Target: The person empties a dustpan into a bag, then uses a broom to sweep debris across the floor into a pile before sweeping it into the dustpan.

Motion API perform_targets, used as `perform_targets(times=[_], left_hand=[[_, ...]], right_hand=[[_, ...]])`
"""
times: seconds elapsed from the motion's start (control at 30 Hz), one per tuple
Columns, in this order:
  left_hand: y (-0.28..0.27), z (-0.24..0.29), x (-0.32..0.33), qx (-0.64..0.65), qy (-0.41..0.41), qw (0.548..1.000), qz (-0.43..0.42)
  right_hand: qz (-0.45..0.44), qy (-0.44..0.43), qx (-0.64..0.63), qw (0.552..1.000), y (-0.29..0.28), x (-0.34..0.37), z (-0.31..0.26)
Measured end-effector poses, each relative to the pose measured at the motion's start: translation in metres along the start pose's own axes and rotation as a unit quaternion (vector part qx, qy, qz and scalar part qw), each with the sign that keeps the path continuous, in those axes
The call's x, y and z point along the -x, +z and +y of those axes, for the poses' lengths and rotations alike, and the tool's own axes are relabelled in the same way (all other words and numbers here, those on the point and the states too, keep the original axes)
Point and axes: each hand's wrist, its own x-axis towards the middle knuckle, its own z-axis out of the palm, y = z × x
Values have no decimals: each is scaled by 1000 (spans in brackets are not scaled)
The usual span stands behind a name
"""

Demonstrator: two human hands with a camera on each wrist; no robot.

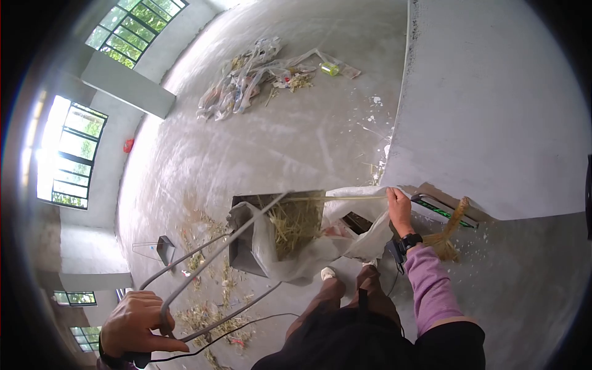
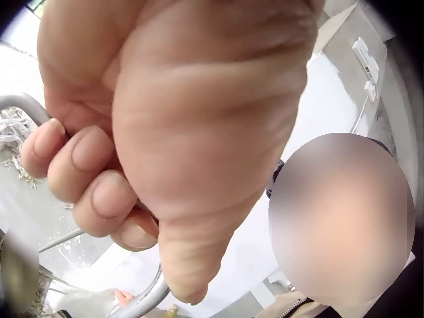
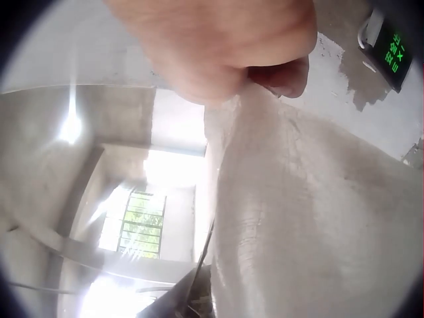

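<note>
My left hand (image 1: 137,324) grips the bent grey metal handle (image 1: 185,281) of a large dustpan (image 1: 243,259). In the left wrist view the fingers of the left hand (image 2: 192,119) curl round the grey tube. Straw (image 1: 293,228) and debris lie in the dustpan, which overlaps the mouth of a white sack (image 1: 373,243). My right hand (image 1: 399,209) pinches the sack's rim on the right and holds it up. The right wrist view shows the right hand (image 3: 225,46) with the sack cloth (image 3: 285,199) hanging from its fingers.
A broom (image 1: 443,245) and a panel with green lit characters (image 1: 444,211) are by the right wall. Plastic rubbish (image 1: 237,86) lies heaped farther off. Straw litter (image 1: 209,317) is strewn at lower left, near a small grey container (image 1: 165,250).
</note>
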Motion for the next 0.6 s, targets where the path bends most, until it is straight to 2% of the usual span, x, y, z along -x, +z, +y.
perform_targets(times=[0.03,0.23,0.43,0.53,0.6], left_hand=[[-1,2,-4,-18,-7,1000,-18],[-13,-4,-18,14,-60,998,-4],[-26,-10,-10,53,-161,984,48],[-34,-13,-3,48,-139,987,68],[-36,-10,-1,51,-133,987,77]], right_hand=[[-9,-4,17,1000,-3,1,-3],[-68,-31,20,997,-6,9,-1],[-53,-22,2,998,-6,4,-2],[-128,-66,170,975,-15,1,-1],[-179,-127,214,952,-21,-1,-1]])
